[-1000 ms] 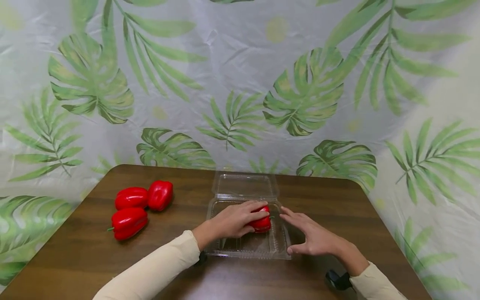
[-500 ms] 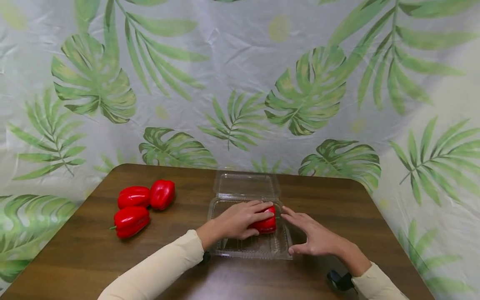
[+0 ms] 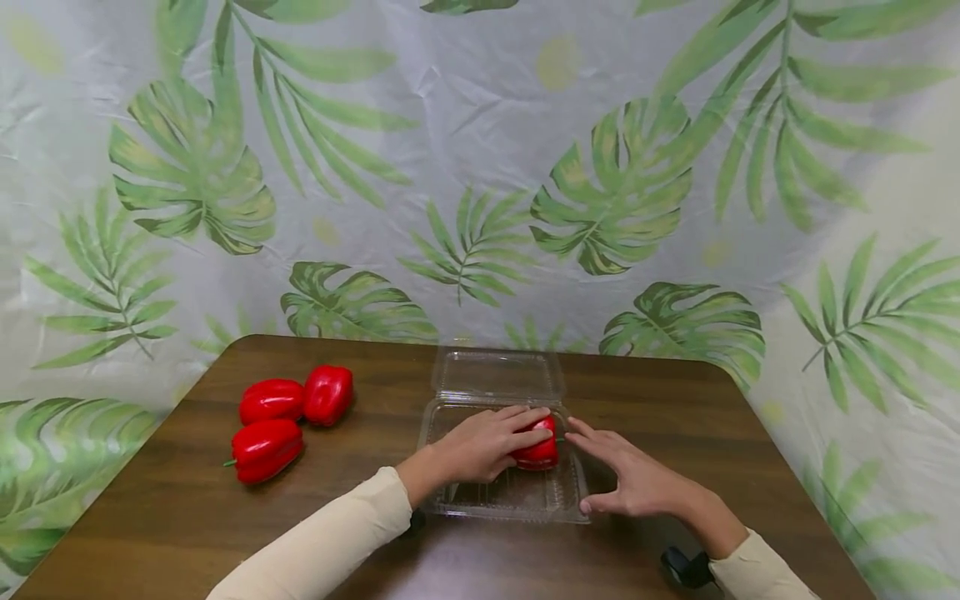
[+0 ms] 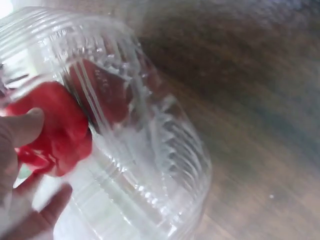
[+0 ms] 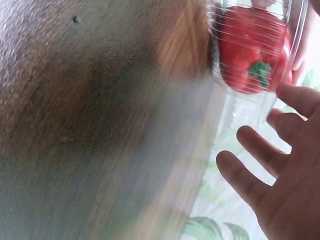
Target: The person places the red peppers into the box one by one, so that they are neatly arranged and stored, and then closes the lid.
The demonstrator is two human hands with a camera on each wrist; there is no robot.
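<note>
A red bell pepper (image 3: 540,444) lies in the right part of a clear plastic clamshell container (image 3: 525,510), its green stem toward the right. My left hand (image 3: 480,443) holds this pepper from the left, fingers over its top; the left wrist view shows the thumb (image 4: 31,122) against it. At the container's right side is my right hand (image 3: 633,477), fingers spread and fairly straight, with fingertips at the rim. Through the ribbed wall in the right wrist view, the pepper (image 5: 250,50) sits close to that side.
Three more red bell peppers lie grouped on the table's left: one at the front (image 3: 266,450), one behind it (image 3: 272,402), one beside that (image 3: 328,395). The container's lid (image 3: 498,372) is folded back toward the leaf-print cloth (image 3: 480,208) behind the brown table (image 3: 360,533).
The pepper under my left hand has shifted slightly right within the container. My right hand stays by the container's right side. The head view has moved a little.
</note>
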